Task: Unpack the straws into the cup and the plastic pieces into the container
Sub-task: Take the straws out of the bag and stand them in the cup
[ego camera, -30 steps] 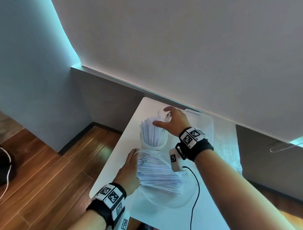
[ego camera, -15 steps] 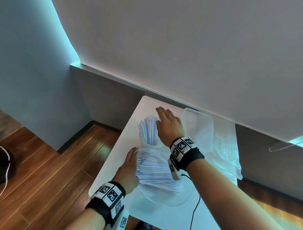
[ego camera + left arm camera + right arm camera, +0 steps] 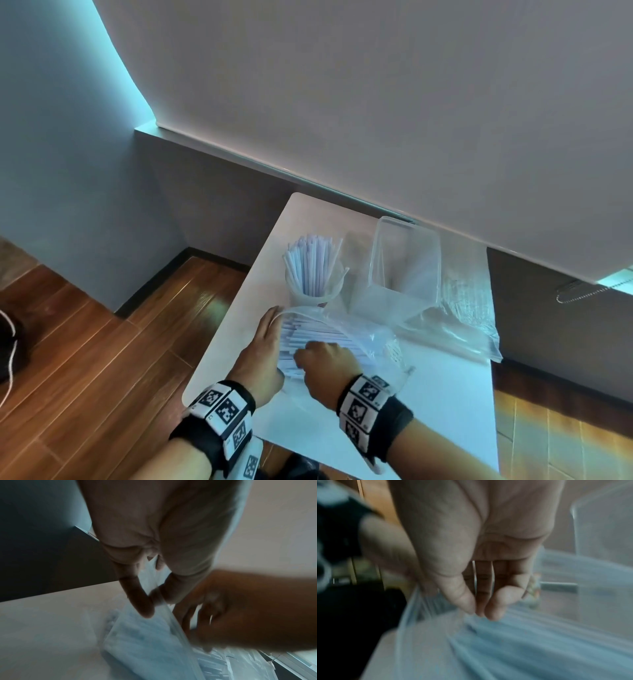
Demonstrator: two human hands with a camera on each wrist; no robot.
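A white cup [image 3: 313, 291] packed with upright white straws [image 3: 310, 260] stands on the white table [image 3: 445, 404]. In front of it lies a clear plastic bag [image 3: 363, 337] full of loose straws [image 3: 308, 330]. My left hand [image 3: 275, 317] pinches the bag's rim between thumb and forefinger [image 3: 152, 601] and holds the mouth up. My right hand [image 3: 308, 356] is at the bag's mouth with bent fingers, their tips gathered on the straws [image 3: 479, 611]. Blur hides whether any straw is pinched. The clear container [image 3: 404, 267] stands right of the cup.
A second crumpled clear bag [image 3: 469, 308] lies right of the container, against the wall. The table's left edge [image 3: 233, 325] drops to a wooden floor. A grey wall runs close behind the cup and container.
My right hand left the straws standing in the cup and came back down to the bag's mouth. My left hand kept its hold on the bag's rim.
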